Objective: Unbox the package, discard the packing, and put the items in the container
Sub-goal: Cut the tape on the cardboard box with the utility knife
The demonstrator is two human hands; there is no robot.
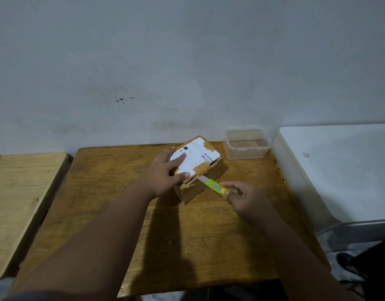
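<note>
A small brown cardboard package (198, 187) with a white shipping label and brown tape stands on the wooden table (126, 213) toward its far side. My left hand (165, 172) lies flat on the package's top, fingers spread over the label, thumb at the near edge. My right hand (243, 196) grips a green and yellow box cutter (215, 185); its blade tip meets the taped seam at the package's near right edge. An empty clear plastic container (246, 144) sits just right of the package, by the wall.
A grey wall rises behind the table. A lighter wooden table (20, 192) stands at the left. A white appliance (339, 170) stands to the right of the table. A sandalled foot (350, 266) shows on the floor at lower right.
</note>
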